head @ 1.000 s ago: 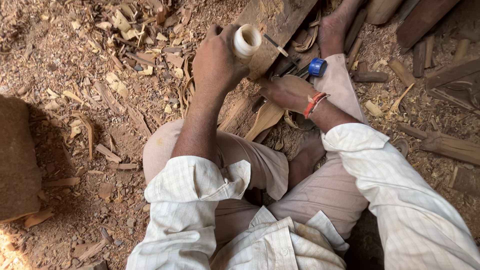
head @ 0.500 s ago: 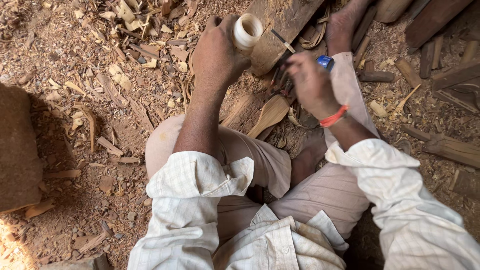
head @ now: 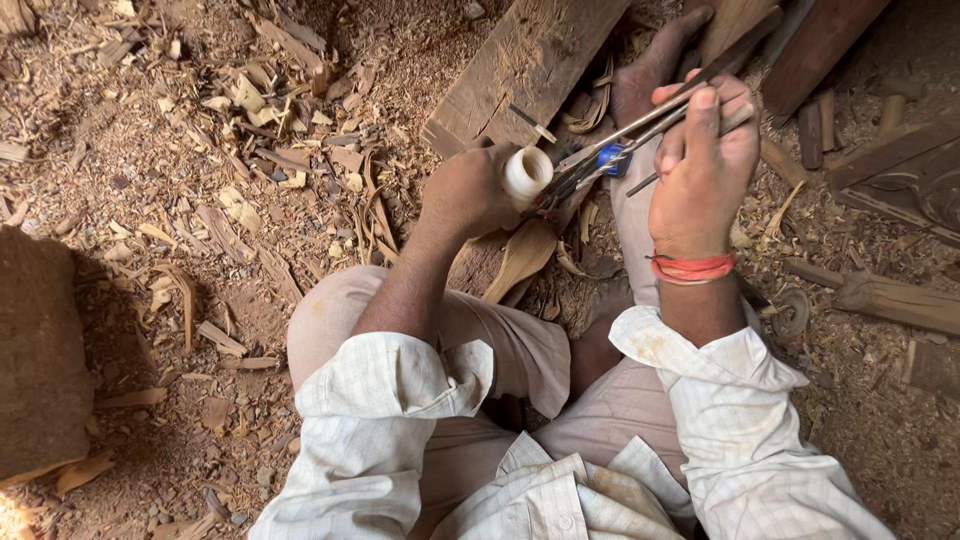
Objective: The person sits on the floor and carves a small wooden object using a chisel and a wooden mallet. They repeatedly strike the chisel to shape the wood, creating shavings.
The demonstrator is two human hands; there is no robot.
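Below me I see a floor strewn with wood shavings and a plank at the far side. My left hand has its grip clamped around a pale wooden cylinder at centre; my right hand pinches thin metal tools touching it.

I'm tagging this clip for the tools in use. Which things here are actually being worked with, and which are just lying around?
In use:
left hand gripping a pale wooden cylinder
right hand holding thin metal tools

Lying about:
plank
wooden spoon blank
wood shavings
brown block
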